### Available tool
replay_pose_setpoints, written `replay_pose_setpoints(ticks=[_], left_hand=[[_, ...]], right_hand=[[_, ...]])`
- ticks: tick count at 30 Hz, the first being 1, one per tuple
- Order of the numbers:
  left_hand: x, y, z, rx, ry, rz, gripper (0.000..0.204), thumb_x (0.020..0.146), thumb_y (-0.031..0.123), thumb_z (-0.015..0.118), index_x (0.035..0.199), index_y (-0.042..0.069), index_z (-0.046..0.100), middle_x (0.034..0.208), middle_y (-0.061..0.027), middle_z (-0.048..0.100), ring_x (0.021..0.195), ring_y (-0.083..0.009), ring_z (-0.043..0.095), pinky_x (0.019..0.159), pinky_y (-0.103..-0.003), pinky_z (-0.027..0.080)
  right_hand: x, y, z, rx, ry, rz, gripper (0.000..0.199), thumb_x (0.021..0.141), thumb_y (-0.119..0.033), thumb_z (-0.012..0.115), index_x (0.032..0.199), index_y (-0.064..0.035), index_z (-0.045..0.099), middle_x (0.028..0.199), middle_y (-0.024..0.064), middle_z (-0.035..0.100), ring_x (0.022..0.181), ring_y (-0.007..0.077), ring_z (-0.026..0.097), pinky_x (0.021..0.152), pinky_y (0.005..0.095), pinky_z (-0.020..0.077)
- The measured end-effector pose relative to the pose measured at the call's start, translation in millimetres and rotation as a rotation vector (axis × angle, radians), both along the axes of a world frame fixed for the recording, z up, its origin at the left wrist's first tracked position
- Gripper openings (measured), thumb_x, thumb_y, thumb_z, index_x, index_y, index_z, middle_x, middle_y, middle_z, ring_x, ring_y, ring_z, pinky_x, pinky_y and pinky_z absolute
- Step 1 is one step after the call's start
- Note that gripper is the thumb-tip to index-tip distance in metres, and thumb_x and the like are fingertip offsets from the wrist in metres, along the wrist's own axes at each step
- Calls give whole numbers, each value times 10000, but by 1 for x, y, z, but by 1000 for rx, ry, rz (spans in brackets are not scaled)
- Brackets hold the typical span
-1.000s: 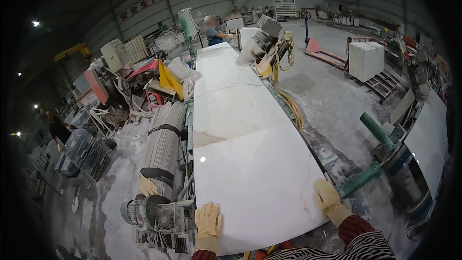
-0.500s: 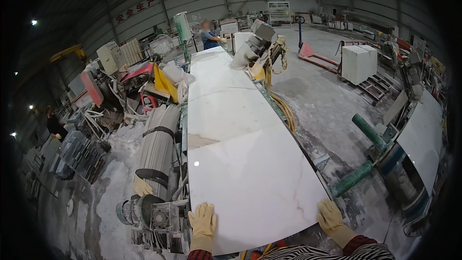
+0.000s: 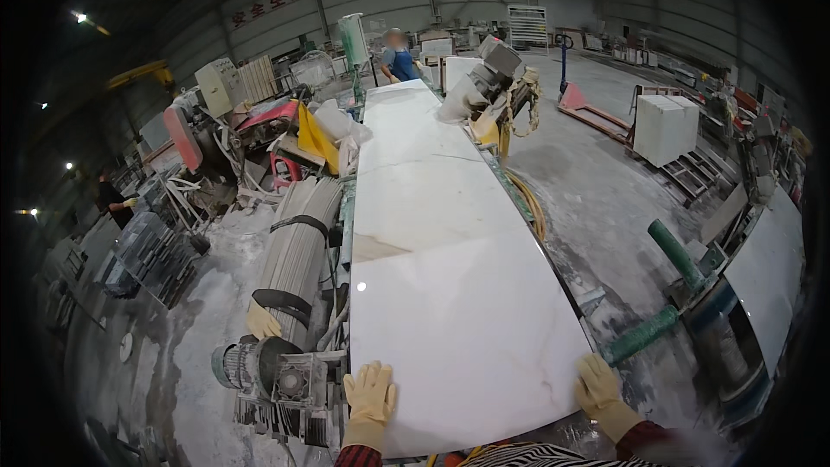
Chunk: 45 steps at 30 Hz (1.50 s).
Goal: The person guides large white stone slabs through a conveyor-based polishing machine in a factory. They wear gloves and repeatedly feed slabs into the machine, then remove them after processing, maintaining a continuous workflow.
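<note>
A glossy white slab with faint veining lies lengthwise in front of me. A second white slab lies beyond it, meeting it at a slanting seam with a brownish patch. My left hand, in a pale yellow glove, rests flat on the near slab's left front corner, fingers stretched forward. My right hand, gloved alike, lies over the right edge near the front corner. Its fingers are extended and a little apart, and its thumb is partly hidden. Neither hand is wrapped round anything.
Left of the slab stand a corrugated grey bundle, a motor and a loose yellow glove. A tilted machine head flanks the far right side. A person stands beyond the far end. Green rollers and a red pallet truck are rightward.
The view has swung slightly left, so the scene sits farther right. Both my hands stay at the slab's front corners. The far person has shifted posture, and another at far left shows a raised forearm.
</note>
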<state>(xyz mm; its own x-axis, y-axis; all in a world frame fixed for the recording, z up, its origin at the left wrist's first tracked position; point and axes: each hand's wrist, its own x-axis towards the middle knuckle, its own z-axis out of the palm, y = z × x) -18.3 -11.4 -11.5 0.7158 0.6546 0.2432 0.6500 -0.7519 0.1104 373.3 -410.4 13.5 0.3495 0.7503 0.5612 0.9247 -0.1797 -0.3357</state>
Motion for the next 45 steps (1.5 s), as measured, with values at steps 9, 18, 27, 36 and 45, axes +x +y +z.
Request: replay_pose_setpoints(ticks=[9,18,27,36,45], left_hand=[[1,-4,18,5,14,-11,514,1045,360,679,1525,198,591,1596,-124,591,1481,-365,528,1185,-671,349],[10,-1,14,14,-10,-33,480,1075,368,648,1514,173,627,1578,-108,608,1478,-339,538,1170,-635,378],[-6,-11,12,-3,-78,7,515,1079,335,676,1569,188,617,1620,-111,622,1478,-367,581,1186,-640,405],[-3,-10,20,14,-32,4,502,1070,328,689,1549,196,619,1613,-92,623,1488,-337,576,1203,-663,411],[-11,-17,14,7,-92,7,486,1095,350,659,1548,179,625,1620,-114,614,1497,-368,568,1241,-654,384]], right_hand=[[66,96,-28,-29,-113,5,536,923,-189,764,1414,8,671,1421,306,673,1317,527,622,1170,619,483],[142,147,-70,-67,-176,20,581,932,-200,749,1464,21,672,1515,331,631,1413,551,561,1250,629,410],[177,202,-75,-160,-38,39,632,951,-166,729,1547,18,632,1602,313,594,1509,532,517,1322,607,351],[187,214,-94,-98,-22,10,628,946,-134,748,1548,11,636,1621,284,592,1519,502,522,1327,576,361],[117,101,-71,-142,-37,106,610,1006,-123,701,1580,52,589,1630,335,554,1527,552,487,1311,560,384]])
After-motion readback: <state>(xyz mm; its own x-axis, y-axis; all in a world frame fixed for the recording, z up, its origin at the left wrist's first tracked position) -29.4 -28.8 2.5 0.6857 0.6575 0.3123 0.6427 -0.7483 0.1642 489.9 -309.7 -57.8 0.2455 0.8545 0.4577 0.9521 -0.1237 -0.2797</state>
